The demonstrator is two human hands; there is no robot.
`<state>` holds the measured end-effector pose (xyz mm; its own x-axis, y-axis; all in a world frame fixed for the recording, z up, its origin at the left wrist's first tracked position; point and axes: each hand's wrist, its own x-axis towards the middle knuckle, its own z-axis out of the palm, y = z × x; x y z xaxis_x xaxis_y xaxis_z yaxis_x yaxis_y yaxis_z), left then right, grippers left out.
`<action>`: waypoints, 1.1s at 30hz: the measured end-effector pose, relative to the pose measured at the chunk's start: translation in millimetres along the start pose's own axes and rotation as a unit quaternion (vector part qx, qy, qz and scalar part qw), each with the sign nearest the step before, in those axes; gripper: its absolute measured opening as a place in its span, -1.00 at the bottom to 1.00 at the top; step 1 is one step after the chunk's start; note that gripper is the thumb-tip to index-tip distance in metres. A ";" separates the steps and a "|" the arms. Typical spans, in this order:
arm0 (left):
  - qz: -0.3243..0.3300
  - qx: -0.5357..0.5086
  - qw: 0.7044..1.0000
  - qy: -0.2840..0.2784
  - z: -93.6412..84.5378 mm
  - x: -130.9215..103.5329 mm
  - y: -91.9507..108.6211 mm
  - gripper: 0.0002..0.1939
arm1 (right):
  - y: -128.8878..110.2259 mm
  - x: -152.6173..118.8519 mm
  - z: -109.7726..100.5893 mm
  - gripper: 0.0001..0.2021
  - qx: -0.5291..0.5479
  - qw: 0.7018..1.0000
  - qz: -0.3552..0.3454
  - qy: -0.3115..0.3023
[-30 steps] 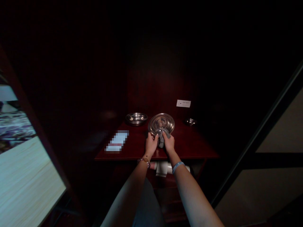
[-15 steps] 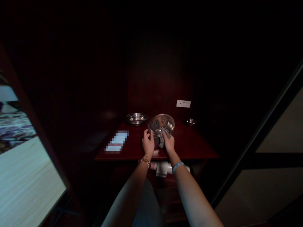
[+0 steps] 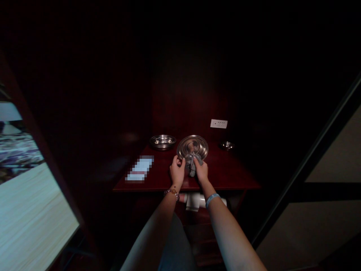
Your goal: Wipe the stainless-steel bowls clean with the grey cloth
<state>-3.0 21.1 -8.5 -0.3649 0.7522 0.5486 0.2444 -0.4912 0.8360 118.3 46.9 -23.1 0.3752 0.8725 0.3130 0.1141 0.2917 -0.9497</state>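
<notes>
Tilted up above the dark red desk [image 3: 158, 177] is a shiny round metal plate [image 3: 184, 145], facing me. My left hand [image 3: 177, 169] grips its lower left rim with thumb and fingers. A crumpled grey cloth [image 3: 192, 167] is bunched in my right hand [image 3: 201, 170], which presses it against the plate's lower right edge. The fingers behind the cloth and plate are hidden. Farther back on the left stand stacked metal bowls or plates [image 3: 163, 142], and a small metal bowl [image 3: 226, 145] sits at the back right.
A blurred-out pale rectangle [image 3: 140, 169] lies on the desk's left side. The back wall carries a white power socket [image 3: 219, 124]. Below the desk's front edge is a white cylindrical object [image 3: 203, 200]. Dark panels rise on both sides, and a pale wooden tabletop [image 3: 34, 214] is at far left.
The plate has turned slightly between my hands, its rim shifting a little. My left hand has moved a touch to the right; the cloth stays in my right hand.
</notes>
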 end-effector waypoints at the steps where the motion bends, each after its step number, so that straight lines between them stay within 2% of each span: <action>1: 0.001 0.002 1.000 -0.002 0.0 -0.1 -0.2 -0.72 | -0.2 -0.3 -0.3 -0.54 -0.005 1.000 0.001 -0.002; 10: -0.023 -0.063 0.993 -0.102 4.0 -0.4 -2.4 -0.56 | -3.7 -1.6 -1.7 -0.53 0.004 1.000 -0.004 -0.006; 19: -0.043 -0.069 0.991 -0.107 5.9 0.1 -9.1 -0.38 | 2.8 -0.4 -0.3 -0.53 0.020 1.000 -0.009 -0.022; 25: -0.052 -0.073 0.990 -0.110 7.0 0.0 -6.4 -0.38 | 2.2 -1.0 0.1 -0.54 0.013 0.999 -0.007 -0.034; 33: -0.066 -0.032 0.995 -0.071 9.0 0.5 -9.3 -0.34 | 4.3 2.4 1.6 -0.54 0.011 0.999 -0.007 -0.031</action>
<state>2.6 29.9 -16.1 -0.2575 0.8642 0.4323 0.1433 -0.4082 0.9016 118.2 50.9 -26.4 0.3159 0.8904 0.3276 0.0986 0.3126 -0.9447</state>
